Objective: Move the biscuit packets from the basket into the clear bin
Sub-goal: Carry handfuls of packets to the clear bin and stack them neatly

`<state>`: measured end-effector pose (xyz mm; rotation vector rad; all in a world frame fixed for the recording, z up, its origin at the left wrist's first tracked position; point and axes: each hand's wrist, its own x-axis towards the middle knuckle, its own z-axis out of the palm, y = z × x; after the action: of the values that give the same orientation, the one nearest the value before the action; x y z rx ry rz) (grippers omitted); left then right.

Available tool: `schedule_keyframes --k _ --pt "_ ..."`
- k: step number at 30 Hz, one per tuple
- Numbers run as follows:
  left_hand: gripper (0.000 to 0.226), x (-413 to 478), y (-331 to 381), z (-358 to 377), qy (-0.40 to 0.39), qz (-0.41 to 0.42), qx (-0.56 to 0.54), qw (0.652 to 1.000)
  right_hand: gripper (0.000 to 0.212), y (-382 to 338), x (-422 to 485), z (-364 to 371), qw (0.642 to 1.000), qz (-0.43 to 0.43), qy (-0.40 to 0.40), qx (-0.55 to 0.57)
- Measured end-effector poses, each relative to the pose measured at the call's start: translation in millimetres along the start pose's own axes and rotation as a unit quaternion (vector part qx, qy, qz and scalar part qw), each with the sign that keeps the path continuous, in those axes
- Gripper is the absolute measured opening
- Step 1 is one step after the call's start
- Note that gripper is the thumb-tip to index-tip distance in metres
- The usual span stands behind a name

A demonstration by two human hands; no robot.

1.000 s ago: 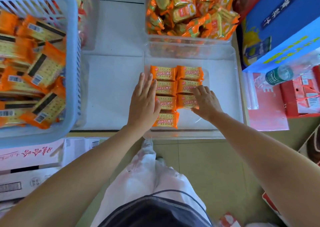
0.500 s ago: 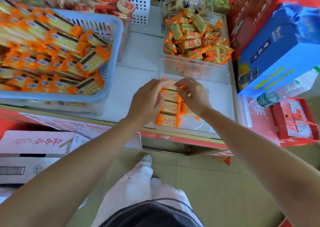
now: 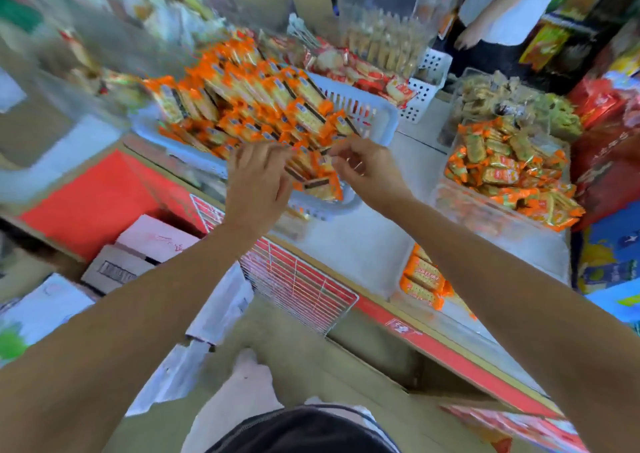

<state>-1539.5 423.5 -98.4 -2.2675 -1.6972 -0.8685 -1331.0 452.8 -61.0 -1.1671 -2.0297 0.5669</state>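
The blue plastic basket (image 3: 388, 124) sits on the counter at centre left, heaped with orange biscuit packets (image 3: 263, 106). Both of my hands are over its near corner. My left hand (image 3: 258, 182) has its fingers curled down onto the packets. My right hand (image 3: 367, 168) has its fingertips bent at the edge of a packet (image 3: 323, 182). Motion blur hides whether either hand grips anything. The clear bin (image 3: 519, 248) lies to the right, partly under my right forearm, with neat rows of orange packets (image 3: 423, 279) in it.
Behind the clear bin stands a second clear bin (image 3: 485, 217) piled with mixed orange and green packets (image 3: 505, 168). White baskets and clear boxes of other snacks line the back. A wire rack (image 3: 294, 279) hangs on the counter front; cardboard boxes (image 3: 152, 241) lie lower left.
Both hands have left the rows in the clear bin and swung left to the blue basket. The view has turned left with them and is blurred.
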Motion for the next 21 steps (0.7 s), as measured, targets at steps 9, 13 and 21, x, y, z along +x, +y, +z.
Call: schedule_keyframes --k 9,13,21 --pt "0.073 -6.5 -127.0 2.6 -0.231 -0.053 -0.006 0.972 0.034 4.5 88.0 92.9 0.96 0.066 -0.231 -0.141" --pt "0.07 -5.5 -143.3 13.5 -0.218 0.006 -0.023 0.976 0.045 8.9 97.6 107.9 0.925 0.107 -0.291 -0.22" --pt "0.063 -1.0 -154.8 19.6 -0.187 0.044 -0.058 0.98 0.035 16.9 101.6 112.6 0.947 0.089 -0.218 -0.217"
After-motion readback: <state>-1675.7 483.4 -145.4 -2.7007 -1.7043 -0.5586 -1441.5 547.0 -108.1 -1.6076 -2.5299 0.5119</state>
